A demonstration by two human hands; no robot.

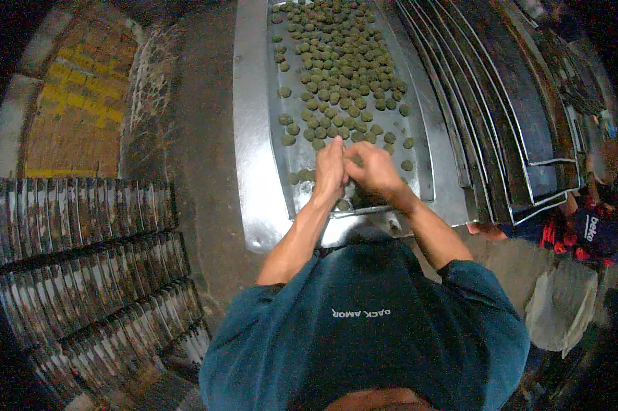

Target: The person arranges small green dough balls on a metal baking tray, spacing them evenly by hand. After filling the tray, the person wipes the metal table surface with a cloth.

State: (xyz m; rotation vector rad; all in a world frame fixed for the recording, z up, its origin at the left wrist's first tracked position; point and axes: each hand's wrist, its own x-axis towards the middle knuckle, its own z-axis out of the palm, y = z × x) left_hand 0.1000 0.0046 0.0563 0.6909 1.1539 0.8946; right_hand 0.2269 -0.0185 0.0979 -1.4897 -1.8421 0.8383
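Observation:
Many greenish-brown, rough round balls (pixel 345 82) lie loose in a long shallow metal tray (pixel 283 154) before me. They sit densely at the far end and more scattered toward me. Over the tray's near end, my left hand (pixel 331 167) and my right hand (pixel 374 167) meet, fingers curled inward. A small greenish patch shows at my right fingers, but whether it is a ball held there or one lying behind is unclear. Several balls lie close around both hands, and one (pixel 343 205) rests by the near rim. My palms are hidden.
The tray stands on a shiny metal table (pixel 257 195). Long metal trays (pixel 483 103) are stacked along its right side. Ribbed metal racks or trays (pixel 82 221) fill the lower left. At right are another person's arm (pixel 486 231) and a translucent bag or container (pixel 561 305).

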